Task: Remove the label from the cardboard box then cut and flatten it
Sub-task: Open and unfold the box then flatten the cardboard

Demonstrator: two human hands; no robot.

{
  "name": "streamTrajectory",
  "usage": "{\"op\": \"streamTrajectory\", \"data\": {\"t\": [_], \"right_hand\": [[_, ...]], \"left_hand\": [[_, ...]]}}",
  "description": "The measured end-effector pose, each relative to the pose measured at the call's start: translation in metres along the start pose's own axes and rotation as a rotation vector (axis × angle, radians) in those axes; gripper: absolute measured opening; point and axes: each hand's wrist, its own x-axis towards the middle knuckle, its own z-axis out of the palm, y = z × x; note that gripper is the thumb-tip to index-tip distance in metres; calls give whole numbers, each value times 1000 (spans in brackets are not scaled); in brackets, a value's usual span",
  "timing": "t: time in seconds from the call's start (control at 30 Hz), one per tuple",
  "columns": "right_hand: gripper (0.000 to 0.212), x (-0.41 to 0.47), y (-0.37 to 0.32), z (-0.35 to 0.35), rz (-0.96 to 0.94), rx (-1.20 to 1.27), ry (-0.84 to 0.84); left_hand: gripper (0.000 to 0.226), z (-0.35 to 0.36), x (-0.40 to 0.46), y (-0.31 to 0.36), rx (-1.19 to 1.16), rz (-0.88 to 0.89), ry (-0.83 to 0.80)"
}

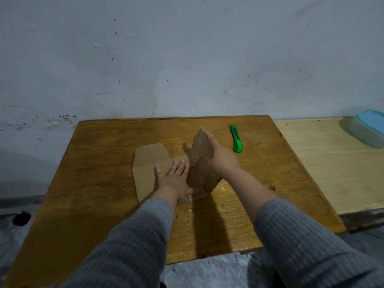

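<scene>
A brown cardboard box (145,163), cut open, lies in the middle of the wooden table (99,183). Its left part rests flat on the wood. My left hand (174,175) presses palm-down on that flat part, fingers spread. The right part of the cardboard stands upright, and my right hand (218,156) grips this raised panel from the right side. A green utility knife (236,139) lies on the table behind and to the right of my right hand, untouched. I see no label.
A lighter wooden surface (324,163) adjoins the table on the right, with a blue-lidded plastic container (367,129) at its far end. A grey stained wall rises behind the table. A dark object (21,218) lies on the floor at the left.
</scene>
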Motion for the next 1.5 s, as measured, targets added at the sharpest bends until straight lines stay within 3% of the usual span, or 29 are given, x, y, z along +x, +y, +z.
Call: {"op": "streamTrajectory", "data": {"t": [0.2, 0.37, 0.5, 0.6, 0.77, 0.93, 1.07, 1.23, 1.5], "right_hand": [[95, -11, -16, 12, -10, -132, 44], [97, -15, -19, 16, -8, -159, 71], [98, -17, -20, 16, 6, -132, 79], [99, -21, -22, 15, 12, -136, 94], [100, -24, -23, 17, -6, -149, 89], [98, -20, -24, 18, -13, -142, 83], [96, -17, -20, 19, -40, -137, 87], [96, -13, -18, 16, -43, -178, 85], [90, 5, -18, 15, -69, -244, 117]], "left_hand": [[98, 1, -3, -7, -123, 54, 38], [77, -7, -30, -17, -302, 129, 84], [87, -1, -66, -35, -466, 71, 92], [87, 9, -84, -51, -438, 44, 110], [64, 27, -92, -63, -376, -67, 314], [95, 45, -78, -59, -352, -216, 458], [125, 51, -66, -67, -444, -316, 401], [156, 37, -57, -88, -474, -274, 312], [164, 16, -37, -106, -459, -186, 278]]}}
